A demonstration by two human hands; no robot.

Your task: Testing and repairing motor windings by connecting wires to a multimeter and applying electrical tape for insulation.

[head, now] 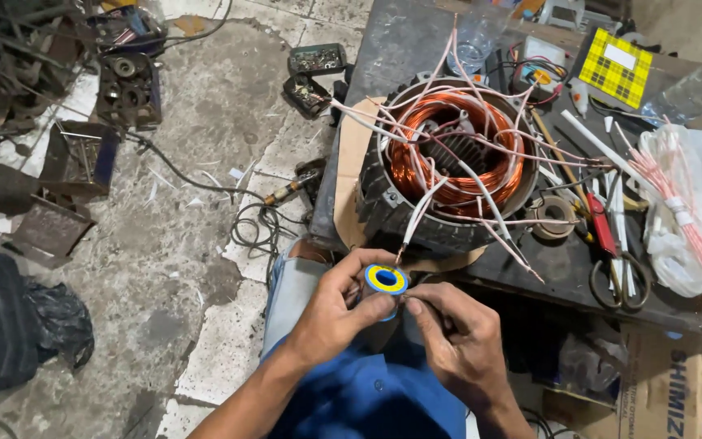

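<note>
A person in blue clothing works at a dark counter (400,49), seen from above. The left hand (336,309) is closed around a small roll of tape (386,280) with a yellow face and blue core, held just below the counter's near edge. The right hand (457,337) has its fingertips pinched together at the roll's right side, touching it; what lies between those fingertips is too small to tell. A white sleeved lead (416,218) with a bare copper end hangs down from the motor stator (448,162) to just above the roll.

The stator sits on a piece of brown cardboard (349,179) on the counter, its ribbed dark housing ringed inside by bright copper windings (416,175), with many white and pink sleeved wires splaying outward over the rim. To its right lie a small roll of brown tape (552,216), red-handled pliers (603,228) and a pair of scissors (621,276), close together. Further right, a clear plastic bag (696,236) holds a bundle of pink sleeving tied with white tape. A yellow checked notebook (616,67) lies near the counter's far edge.

On the stained concrete floor (205,146) to the left are scattered metal parts, a coiled black cable (260,228) and a black plastic bag (58,321).
</note>
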